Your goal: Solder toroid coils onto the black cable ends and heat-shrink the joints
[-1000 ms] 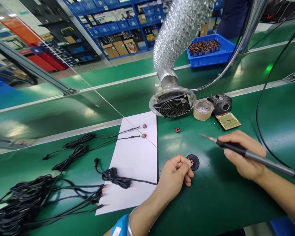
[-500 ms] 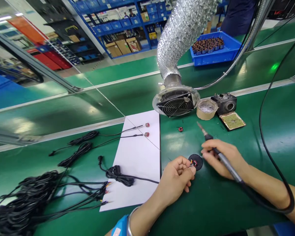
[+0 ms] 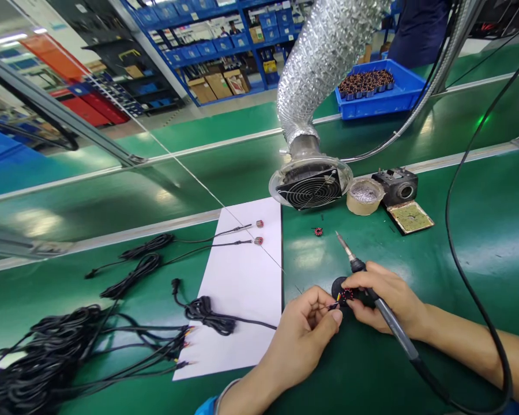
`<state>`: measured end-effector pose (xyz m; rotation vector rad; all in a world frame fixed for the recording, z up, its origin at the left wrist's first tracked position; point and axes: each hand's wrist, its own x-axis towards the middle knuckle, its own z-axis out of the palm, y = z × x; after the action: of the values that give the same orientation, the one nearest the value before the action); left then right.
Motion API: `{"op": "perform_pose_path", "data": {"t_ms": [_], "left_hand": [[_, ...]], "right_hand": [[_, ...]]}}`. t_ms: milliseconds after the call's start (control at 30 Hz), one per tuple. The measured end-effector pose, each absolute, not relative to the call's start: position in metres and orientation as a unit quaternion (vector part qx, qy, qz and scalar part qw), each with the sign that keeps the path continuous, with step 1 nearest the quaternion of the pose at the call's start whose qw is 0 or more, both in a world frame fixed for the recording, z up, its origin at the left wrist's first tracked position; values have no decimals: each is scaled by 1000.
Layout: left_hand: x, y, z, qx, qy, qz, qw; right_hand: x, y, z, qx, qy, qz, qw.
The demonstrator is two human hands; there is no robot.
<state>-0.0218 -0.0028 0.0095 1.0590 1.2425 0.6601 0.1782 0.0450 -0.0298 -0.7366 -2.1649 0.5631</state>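
Observation:
My left hand (image 3: 305, 331) is closed in a pinch on thin coloured wire ends beside a small black round pad (image 3: 338, 285). A small red wound coil (image 3: 346, 294) lies on that pad. My right hand (image 3: 387, 298) grips a soldering iron (image 3: 363, 276) like a pen, its metal tip pointing up and away, while its fingertips touch the coil. The iron's black cord (image 3: 471, 276) loops off to the right. A black cable (image 3: 225, 317) runs from my left hand across a white paper sheet (image 3: 242, 288).
A fume fan (image 3: 310, 185) on a foil duct stands behind, with a tape roll (image 3: 363, 196), an iron stand and sponge (image 3: 410, 216). A loose coil (image 3: 317, 231) lies nearby. Bundled black cables (image 3: 47, 351) fill the left. A blue bin of coils (image 3: 372, 86) sits far back.
My right hand has swung the soldering iron from pointing left to pointing up and moved in to the coil on the black pad. My left hand stayed in its pinch.

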Motion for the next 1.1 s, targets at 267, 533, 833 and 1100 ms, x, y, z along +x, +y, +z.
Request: {"op": "perform_pose_path", "data": {"t_ms": [267, 533, 833, 1100], "left_hand": [[-23, -6, 6, 480, 502, 323, 643], [-20, -8, 4, 514, 486, 311, 635], [-19, -11, 7, 636, 515, 266, 509], [-17, -12, 15, 708, 500, 243, 435]], "right_hand": [[187, 44, -8, -301, -805, 316, 401], [186, 33, 2, -329, -673, 571, 336], [189, 38, 6, -343, -712, 542, 286], [195, 39, 16, -317, -771, 495, 246]]}}
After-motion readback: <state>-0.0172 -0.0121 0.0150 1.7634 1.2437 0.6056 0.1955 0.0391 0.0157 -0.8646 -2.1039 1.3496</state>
